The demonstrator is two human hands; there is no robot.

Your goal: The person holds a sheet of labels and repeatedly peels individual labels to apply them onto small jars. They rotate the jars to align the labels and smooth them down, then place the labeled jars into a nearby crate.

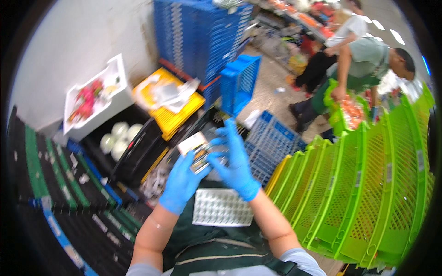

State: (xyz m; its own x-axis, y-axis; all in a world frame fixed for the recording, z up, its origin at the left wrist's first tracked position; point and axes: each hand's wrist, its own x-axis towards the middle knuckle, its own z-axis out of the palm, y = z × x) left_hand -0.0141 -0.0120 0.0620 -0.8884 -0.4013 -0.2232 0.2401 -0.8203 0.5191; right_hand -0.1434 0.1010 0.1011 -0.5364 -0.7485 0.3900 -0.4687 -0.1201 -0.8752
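Note:
My left hand, in a blue glove, holds a small printed packet with a pale flap or card at its far end. Close to the packet's right side is my right hand, also in a blue glove, with its fingers spread. Whether its thumb touches the packet, I cannot tell. Against my dark green apron, below both hands, lies a white sheet with rows of small repeated marks. Clear plastic shows behind my right hand, too blurred to name.
Stacked green crates line the right. A co-worker bends over a green crate of orange produce. At left are a white foam box with dragon fruit, a black crate with pale round produce, and a yellow crate. Blue crates stand beyond.

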